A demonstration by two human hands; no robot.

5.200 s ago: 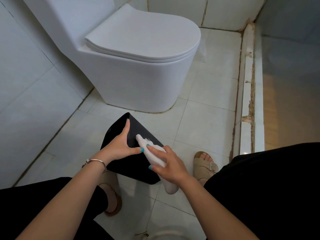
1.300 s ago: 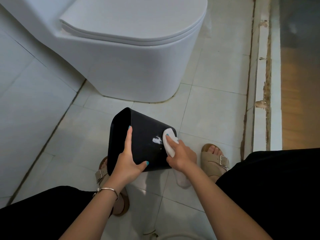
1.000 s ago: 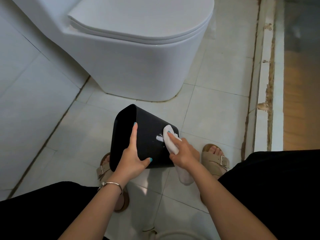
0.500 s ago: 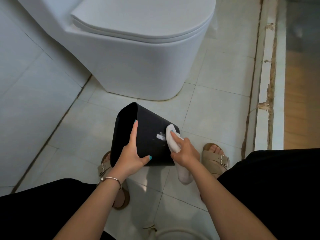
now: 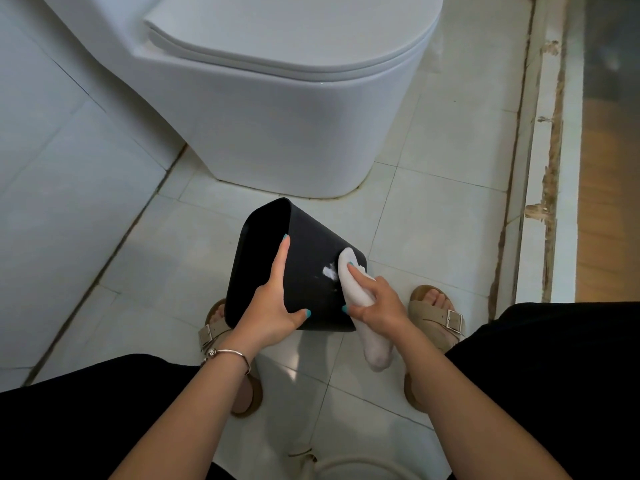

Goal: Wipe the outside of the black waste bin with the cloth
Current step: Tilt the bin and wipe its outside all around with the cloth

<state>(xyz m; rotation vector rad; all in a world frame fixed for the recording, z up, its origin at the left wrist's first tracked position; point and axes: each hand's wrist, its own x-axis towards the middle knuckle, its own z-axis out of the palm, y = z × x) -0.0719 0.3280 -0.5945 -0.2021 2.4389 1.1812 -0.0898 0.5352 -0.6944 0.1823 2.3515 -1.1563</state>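
The black waste bin point(image 5: 311, 268) is held tipped on its side above the tiled floor point(image 5: 433, 209), its open mouth turned to the left and away; the interior is too dark to show any contents. The left hand point(image 5: 273, 306) grips the bin at the rim, forefinger lying straight along the edge and thumb pressed on the outer wall. The right hand point(image 5: 377, 303) grips a rolled white cloth point(image 5: 360, 299), its forefinger pressing the upper end against the bin's outer wall beside a small white smear point(image 5: 329, 271); the cloth's lower end hangs free below the bin. A white toilet point(image 5: 277, 109) with closed lid stands just beyond the bin, beside a tiled wall point(image 5: 52, 168). A worn threshold strip point(image 5: 540, 168) borders the floor on the right. Tan sandals point(image 5: 440, 317) are partly hidden by the bin and arms. A pale rounded object at the bottom edge is cut off and unidentifiable.
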